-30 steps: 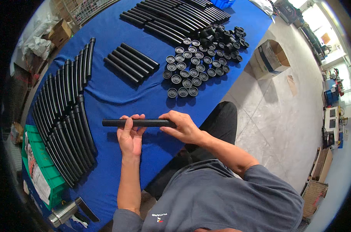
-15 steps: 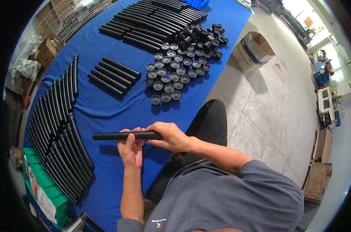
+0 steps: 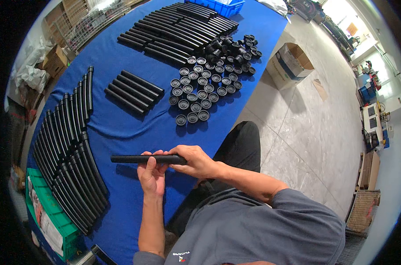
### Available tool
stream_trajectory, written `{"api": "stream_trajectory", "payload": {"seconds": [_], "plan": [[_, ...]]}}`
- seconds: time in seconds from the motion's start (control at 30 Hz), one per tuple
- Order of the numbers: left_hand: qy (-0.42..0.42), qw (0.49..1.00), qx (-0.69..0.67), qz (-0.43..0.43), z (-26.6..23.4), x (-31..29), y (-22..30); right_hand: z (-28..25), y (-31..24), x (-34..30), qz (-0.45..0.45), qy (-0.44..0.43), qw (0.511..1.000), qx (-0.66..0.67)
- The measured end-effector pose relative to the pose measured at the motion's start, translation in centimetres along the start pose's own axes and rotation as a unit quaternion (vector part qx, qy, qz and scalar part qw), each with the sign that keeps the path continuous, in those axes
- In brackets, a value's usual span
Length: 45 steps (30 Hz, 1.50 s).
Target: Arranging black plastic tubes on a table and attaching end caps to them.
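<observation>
Both my hands hold one black tube [image 3: 127, 159] level above the blue cloth. My left hand [image 3: 152, 177] grips it from below near its middle, thumb on the near side. Wrapped round the tube's right end is my right hand [image 3: 195, 160], which hides that end. Beyond the hands lies a small group of loose black tubes [image 3: 134, 92] side by side. To their right stand many round black caps [image 3: 192, 107], spread in rough rows, with more heaped behind. At the left, black tubes with collared ends [image 3: 72, 154] lie in overlapping rows.
More plain black tubes [image 3: 174, 31] are stacked at the far end, before a blue bin [image 3: 229, 8]. A green crate [image 3: 68, 229] stands at the near left. On the floor to the right is an open cardboard box [image 3: 290, 66].
My view has shifted slightly, so the table's contents sit a little lower and further right. Both hands keep their grip on the tube, which is now nearly level.
</observation>
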<state>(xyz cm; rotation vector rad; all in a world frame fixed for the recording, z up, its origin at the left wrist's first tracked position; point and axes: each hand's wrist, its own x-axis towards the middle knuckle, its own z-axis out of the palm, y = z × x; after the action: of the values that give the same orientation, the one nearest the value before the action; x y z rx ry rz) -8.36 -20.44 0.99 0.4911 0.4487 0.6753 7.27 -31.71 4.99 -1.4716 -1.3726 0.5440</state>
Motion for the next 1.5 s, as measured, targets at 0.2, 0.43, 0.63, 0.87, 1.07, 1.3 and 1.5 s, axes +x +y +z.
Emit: {"api": "stream_trajectory", "payload": {"seconds": [0.2,0.43,0.63,0.87,1.07,1.3,1.5], "plan": [[-0.019,0.999,-0.034,0.027,1.2,0.3,1.9,-1.9,-0.7,-0.3,0.224,-0.082,0.969,0.07],[0.013,0.999,0.011,0.032,-0.8,0.6,1.6,-0.9,0.6,-0.7,-0.022,-0.019,0.993,-0.114],[0.033,0.999,0.021,0.032,-0.4,0.6,1.5,-0.8,1.0,-0.6,-0.021,-0.003,0.999,-0.046],[0.043,0.998,0.025,0.033,-0.6,0.6,1.5,-0.5,1.0,-0.5,-0.017,0.001,0.997,-0.072],[0.023,0.999,0.0,0.027,-0.9,0.7,1.7,-0.8,0.4,-0.1,-0.018,-0.002,0.999,-0.048],[-0.046,0.996,-0.078,-0.009,-0.8,0.6,0.9,-0.4,-0.7,0.4,0.016,-0.004,0.998,-0.055],[-0.04,0.998,-0.039,-0.001,-1.0,0.6,0.4,-0.1,0.8,0.0,-0.034,-0.009,0.99,-0.135]]}}
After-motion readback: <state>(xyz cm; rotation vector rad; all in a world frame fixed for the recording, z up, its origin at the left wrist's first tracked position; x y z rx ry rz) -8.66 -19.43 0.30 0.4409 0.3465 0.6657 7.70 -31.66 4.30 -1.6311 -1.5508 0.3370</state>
